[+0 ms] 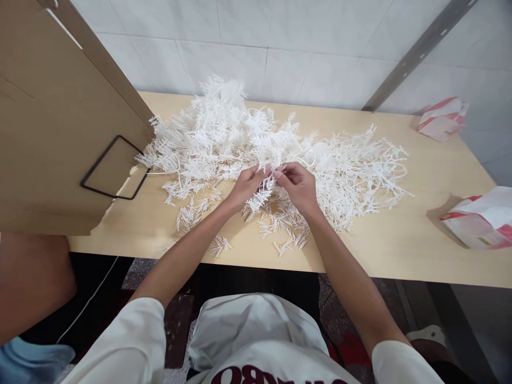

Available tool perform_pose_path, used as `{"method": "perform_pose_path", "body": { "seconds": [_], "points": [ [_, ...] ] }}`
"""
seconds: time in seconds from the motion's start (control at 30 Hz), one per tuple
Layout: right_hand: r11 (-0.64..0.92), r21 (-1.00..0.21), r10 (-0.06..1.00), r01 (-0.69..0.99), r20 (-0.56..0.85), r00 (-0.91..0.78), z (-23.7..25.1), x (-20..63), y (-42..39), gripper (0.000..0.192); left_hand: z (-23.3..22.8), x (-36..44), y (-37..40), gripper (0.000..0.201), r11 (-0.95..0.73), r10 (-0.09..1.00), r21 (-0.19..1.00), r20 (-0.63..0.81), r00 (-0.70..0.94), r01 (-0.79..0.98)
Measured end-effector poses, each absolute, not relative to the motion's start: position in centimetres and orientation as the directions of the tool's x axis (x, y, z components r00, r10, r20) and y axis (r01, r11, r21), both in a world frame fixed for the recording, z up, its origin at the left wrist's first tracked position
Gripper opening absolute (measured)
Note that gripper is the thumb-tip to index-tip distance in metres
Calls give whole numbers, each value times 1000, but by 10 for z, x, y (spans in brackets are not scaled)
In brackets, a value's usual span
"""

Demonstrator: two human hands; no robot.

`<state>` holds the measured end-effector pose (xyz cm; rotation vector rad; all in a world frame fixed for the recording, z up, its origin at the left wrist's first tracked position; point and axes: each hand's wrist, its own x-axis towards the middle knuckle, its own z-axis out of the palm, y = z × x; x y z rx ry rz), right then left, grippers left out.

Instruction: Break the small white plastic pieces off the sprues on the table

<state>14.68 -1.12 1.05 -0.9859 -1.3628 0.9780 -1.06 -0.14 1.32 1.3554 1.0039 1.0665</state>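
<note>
Holding a small white piece of branched strands, the left hand has its thumb and fingers pressed together on it. The right hand is just beside, and its thumb and bent fingers are also closed on thin strands of this piece, so the fingertips of both hands are very near to each other. The piece hangs between the two hands, with its lower end toward the person's body.

Behind the hands, and on both sides of them, a large white pile of similar strands lies on the counter. It is highest behind the left hand; to the right of the right hand it becomes lower, and its strands spread in longer branches. Some loose clumps lie nearer to the body than the hands.

Well to the left of the left hand stands a cardboard sheet, and a thin black frame is at its lower corner. Well to the right of the right hand, two red and white paper bags are on the counter, one farther back than the other.
</note>
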Motion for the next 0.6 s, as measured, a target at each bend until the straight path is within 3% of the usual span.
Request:
{"method": "perform_pose_path", "body": {
  "seconds": [0.17, 0.33, 0.53, 0.6],
  "points": [
    [264, -964, 964, -8, 264, -17, 11, 146, -12, 26, 18, -15, -1, 40, -28, 908, 993, 75, 413, -118],
    [264, -962, 963, -63, 267, -46, 10, 142, -14, 29, 25, -14, -5, 40, 218, 878, 932, -58, 476, -290],
    [254, -931, 967, -260, 249, 55, 4, 141, -8, 23, 29, -15, -6, 39, 247, 900, 888, -60, 433, -389],
    [267, -929, 964, -257, 262, 53, 4, 143, -6, 20, 28, -15, -6, 38, 231, 920, 885, -64, 386, -404]
  ]
}}
